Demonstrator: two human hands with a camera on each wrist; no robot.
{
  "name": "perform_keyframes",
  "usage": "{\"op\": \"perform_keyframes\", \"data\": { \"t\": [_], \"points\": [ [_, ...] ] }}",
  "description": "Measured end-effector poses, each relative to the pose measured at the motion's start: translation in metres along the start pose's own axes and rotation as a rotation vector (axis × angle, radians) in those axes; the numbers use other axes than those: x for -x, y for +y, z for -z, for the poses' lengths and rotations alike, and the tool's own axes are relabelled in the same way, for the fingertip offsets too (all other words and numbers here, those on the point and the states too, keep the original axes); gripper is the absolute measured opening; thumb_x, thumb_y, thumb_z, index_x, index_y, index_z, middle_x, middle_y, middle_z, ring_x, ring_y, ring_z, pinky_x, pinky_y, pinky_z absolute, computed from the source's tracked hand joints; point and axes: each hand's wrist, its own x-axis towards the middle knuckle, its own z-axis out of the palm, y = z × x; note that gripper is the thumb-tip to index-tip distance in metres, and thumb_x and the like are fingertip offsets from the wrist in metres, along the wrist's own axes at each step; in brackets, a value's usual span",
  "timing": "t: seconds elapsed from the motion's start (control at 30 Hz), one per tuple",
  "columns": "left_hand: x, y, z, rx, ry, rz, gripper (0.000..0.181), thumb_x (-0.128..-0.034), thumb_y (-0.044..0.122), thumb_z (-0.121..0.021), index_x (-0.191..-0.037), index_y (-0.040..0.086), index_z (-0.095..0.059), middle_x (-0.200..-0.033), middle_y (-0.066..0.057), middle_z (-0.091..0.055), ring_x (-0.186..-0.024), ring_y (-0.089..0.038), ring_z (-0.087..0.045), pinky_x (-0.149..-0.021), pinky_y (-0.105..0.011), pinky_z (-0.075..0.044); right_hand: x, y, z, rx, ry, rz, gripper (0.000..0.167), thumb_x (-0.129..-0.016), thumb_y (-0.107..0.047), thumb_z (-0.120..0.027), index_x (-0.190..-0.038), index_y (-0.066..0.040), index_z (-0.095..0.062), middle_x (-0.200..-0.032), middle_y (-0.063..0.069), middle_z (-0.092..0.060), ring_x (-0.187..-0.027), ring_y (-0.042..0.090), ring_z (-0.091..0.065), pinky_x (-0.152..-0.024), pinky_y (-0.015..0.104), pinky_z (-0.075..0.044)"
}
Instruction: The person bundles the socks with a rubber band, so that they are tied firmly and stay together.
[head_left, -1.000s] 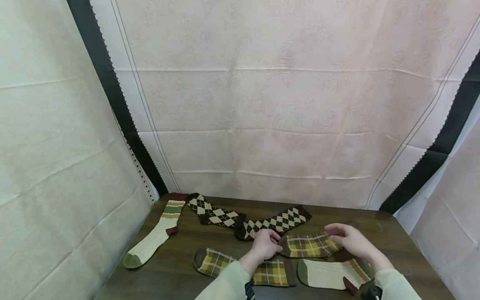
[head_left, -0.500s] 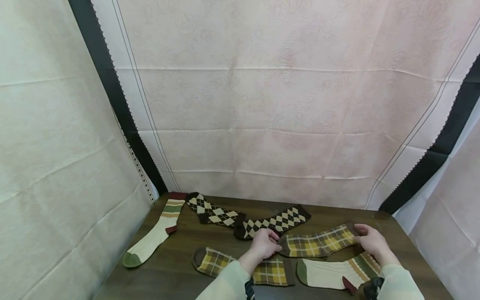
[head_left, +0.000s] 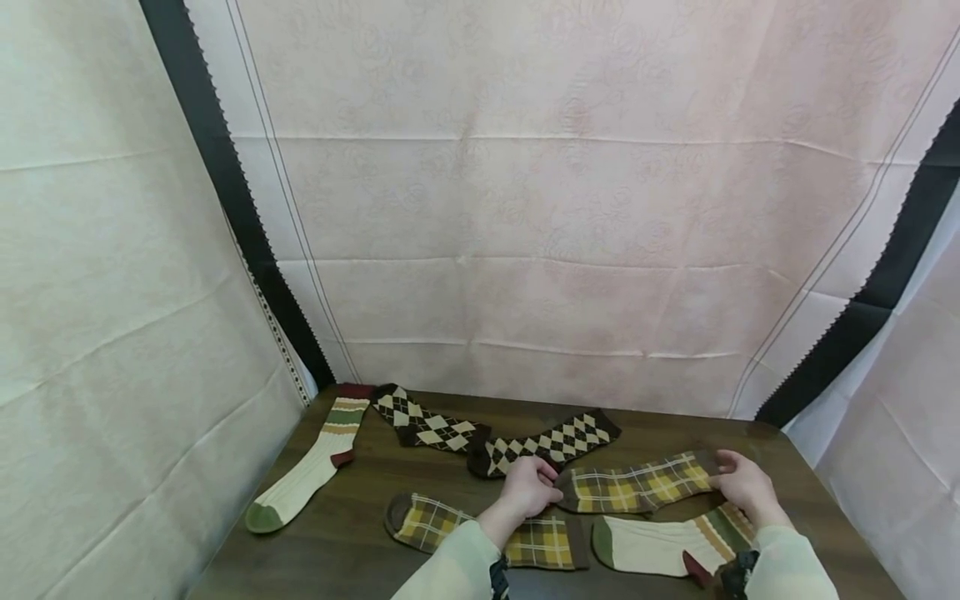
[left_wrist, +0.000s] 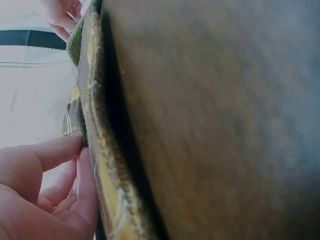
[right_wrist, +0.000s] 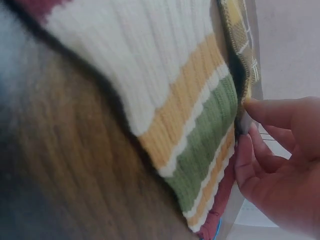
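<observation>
A yellow-and-brown plaid sock (head_left: 633,487) lies stretched at the right of the table in the head view. My left hand (head_left: 527,487) pinches its dark toe end between thumb and fingers. At its dark cuff, my right hand (head_left: 745,483) pinches the edge; the right wrist view shows thumb and fingertips meeting there. Under my left forearm lies a second plaid sock (head_left: 543,547), partly covered by the sleeve. A cream sock (head_left: 648,546) with green toe and striped top lies just below the stretched sock, partly behind my right wrist.
Two black-and-cream argyle socks (head_left: 442,433) lie end to end along the back. Another cream sock (head_left: 300,487) with a maroon cuff slants at the left. The brown table (head_left: 322,567) is bounded by hanging pale cloth (head_left: 525,208) behind and at both sides.
My right hand has moved right and unfolded the plaid sock's cuff end, which now extends to the upper right. The striped top of the cream sock shows more. My left hand has stayed put.
</observation>
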Motion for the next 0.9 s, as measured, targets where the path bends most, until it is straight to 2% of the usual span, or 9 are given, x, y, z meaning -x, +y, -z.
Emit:
{"op": "perform_keyframes", "data": {
  "t": [0.27, 0.4, 0.5, 0.57, 0.73, 0.9],
  "points": [
    [0.000, 0.001, 0.000, -0.021, -0.001, 0.005, 0.020, -0.0832, 0.001, -0.090, -0.091, 0.008, -0.073, -0.078, 0.004, -0.063, -0.070, -0.012, -0.058, -0.070, -0.033, -0.055, 0.002, 0.002, -0.001, -0.010, 0.002, -0.018, 0.066, -0.094, -0.011, -0.070, -0.145, 0.019, -0.042, -0.135, 0.042, -0.058, -0.123, 0.060, -0.055, -0.098, 0.067, -0.047],
    [0.000, 0.001, 0.000, -0.024, -0.001, 0.006, 0.020, -0.0830, 0.001, -0.091, -0.091, 0.008, -0.073, -0.078, 0.004, -0.063, -0.070, -0.012, -0.058, -0.070, -0.034, -0.054, 0.002, 0.003, 0.000, -0.029, 0.007, -0.013, 0.063, -0.096, -0.012, -0.070, -0.145, 0.017, -0.044, -0.134, 0.042, -0.059, -0.114, 0.055, -0.061, -0.083, 0.052, -0.054],
    [0.000, 0.001, 0.000, -0.026, -0.004, 0.011, 0.020, -0.0835, 0.002, -0.090, -0.091, 0.008, -0.073, -0.078, 0.004, -0.063, -0.070, -0.012, -0.058, -0.069, -0.033, -0.054, 0.002, 0.005, 0.001, -0.038, 0.014, 0.004, 0.060, -0.096, -0.012, -0.069, -0.144, 0.017, -0.046, -0.131, 0.042, -0.061, -0.107, 0.049, -0.064, -0.072, 0.041, -0.052],
    [0.000, 0.001, 0.000, -0.025, -0.005, 0.015, 0.020, -0.0837, 0.002, -0.090, -0.091, 0.008, -0.073, -0.078, 0.003, -0.063, -0.070, -0.012, -0.058, -0.069, -0.033, -0.054, 0.001, 0.007, 0.001, -0.048, 0.025, 0.014, 0.059, -0.096, -0.011, -0.069, -0.144, 0.016, -0.047, -0.128, 0.041, -0.063, -0.108, 0.049, -0.064, -0.075, 0.043, -0.052],
    [0.001, 0.002, 0.001, -0.006, -0.010, 0.008, 0.019, -0.0843, 0.001, -0.090, -0.093, 0.007, -0.073, -0.078, 0.003, -0.063, -0.069, -0.013, -0.059, -0.067, -0.033, -0.054, -0.002, 0.012, 0.001, -0.072, 0.062, 0.029, 0.056, -0.096, -0.009, -0.070, -0.144, 0.011, -0.048, -0.124, 0.037, -0.066, -0.119, 0.059, -0.057, -0.093, 0.064, -0.047],
    [0.003, 0.004, 0.004, 0.049, -0.035, 0.011, 0.016, -0.0872, -0.001, -0.086, -0.095, 0.003, -0.072, -0.076, 0.000, -0.065, -0.063, -0.014, -0.064, -0.061, -0.031, -0.055, -0.003, 0.014, 0.001, -0.084, 0.067, 0.028, 0.046, -0.098, -0.009, -0.070, -0.139, 0.006, -0.054, -0.126, 0.039, -0.064, -0.120, 0.060, -0.054, -0.095, 0.069, -0.042]
  ]
}}
